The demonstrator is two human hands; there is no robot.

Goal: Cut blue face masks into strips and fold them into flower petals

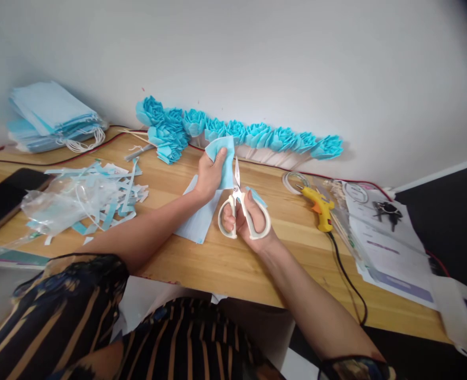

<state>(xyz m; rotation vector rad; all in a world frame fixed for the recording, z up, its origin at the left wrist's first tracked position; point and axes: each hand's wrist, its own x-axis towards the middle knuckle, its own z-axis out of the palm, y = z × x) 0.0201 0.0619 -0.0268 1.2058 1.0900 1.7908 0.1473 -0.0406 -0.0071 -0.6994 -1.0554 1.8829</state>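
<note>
My left hand pinches a piece of blue mask fabric between thumb and fingers. Its lower right edge comes close to the blades of a pair of white-handled scissors. Thumb and fingers of my right hand pass through the handle loops, and the blades point upward, slightly parted. Just behind my right thumb shows a small blue scrap; whether the hand holds it, I cannot tell. Beneath my left wrist lies a flat light-blue mask sheet on the wooden table.
Blue fabric flowers on sticks line the wall. A stack of masks stands back left, with cut strips and a plastic bag before it. To the right are a yellow glue gun, its cord, papers and keys.
</note>
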